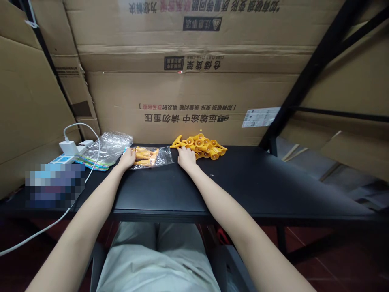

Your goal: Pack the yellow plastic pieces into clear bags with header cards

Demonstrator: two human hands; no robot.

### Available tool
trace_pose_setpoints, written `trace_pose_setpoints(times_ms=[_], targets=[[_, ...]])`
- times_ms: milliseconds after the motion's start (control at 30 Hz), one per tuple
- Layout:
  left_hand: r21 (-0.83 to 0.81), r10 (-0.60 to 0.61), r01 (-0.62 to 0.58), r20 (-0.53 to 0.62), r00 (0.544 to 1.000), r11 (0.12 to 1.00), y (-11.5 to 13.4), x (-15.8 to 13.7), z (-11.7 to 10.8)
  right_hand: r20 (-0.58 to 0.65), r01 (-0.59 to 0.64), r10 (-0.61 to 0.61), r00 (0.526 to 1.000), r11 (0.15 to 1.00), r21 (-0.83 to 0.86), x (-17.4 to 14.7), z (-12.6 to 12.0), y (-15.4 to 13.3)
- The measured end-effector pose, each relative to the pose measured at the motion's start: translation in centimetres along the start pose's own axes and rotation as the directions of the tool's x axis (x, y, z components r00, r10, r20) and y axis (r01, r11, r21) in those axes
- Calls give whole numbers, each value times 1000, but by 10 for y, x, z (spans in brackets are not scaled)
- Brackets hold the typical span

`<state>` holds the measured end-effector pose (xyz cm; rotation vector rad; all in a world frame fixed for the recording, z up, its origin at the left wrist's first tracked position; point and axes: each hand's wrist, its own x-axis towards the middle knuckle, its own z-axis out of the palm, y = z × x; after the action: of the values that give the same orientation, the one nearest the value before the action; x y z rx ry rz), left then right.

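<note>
Clear bag (151,157) of yellow parts: lies flat on black table (243,182), far edge, left of centre. Left hand (127,158) rests on its left end, fingers spread, grip unclear. Right hand (186,157) lies flat, open, touching loose yellow parts pile (202,147). Stack of empty bags (106,150) further left, beside white charger (69,147)
</note>
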<state>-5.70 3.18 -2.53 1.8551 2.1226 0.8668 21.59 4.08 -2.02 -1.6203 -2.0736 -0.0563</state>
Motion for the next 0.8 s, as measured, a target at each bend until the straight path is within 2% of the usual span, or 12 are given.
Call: trace_pose_setpoints(times_ms=[267, 400, 500, 600, 700, 800], targets=[[8, 6, -6, -1, 1000, 1000, -3, 1, 3, 8, -82, 82, 997, 996, 20, 4, 4, 2], [18, -2, 2, 14, 1000, 1000, 0, 1, 1, 41, -187, 183, 982, 966, 180, 5, -1, 7], [18, 2, -2, 18, 1000, 1000, 1, 0, 0, -42, -235, 267, 963, 903, 360, 8, -7, 10], [13, 4, -4, 10, 1000, 1000, 1, -1, 0, -182, -145, 284, 942, 829, 540, 11, -11, 11], [16, 3, -4, 8, 1000, 1000, 1, -2, 0, -284, -45, 286, 915, 774, 632, 12, -15, 9], [20, 12, -12, 5, 1000, 1000, 1, -2, 0, -318, 52, 256, 913, 700, 712, 10, -21, 1]])
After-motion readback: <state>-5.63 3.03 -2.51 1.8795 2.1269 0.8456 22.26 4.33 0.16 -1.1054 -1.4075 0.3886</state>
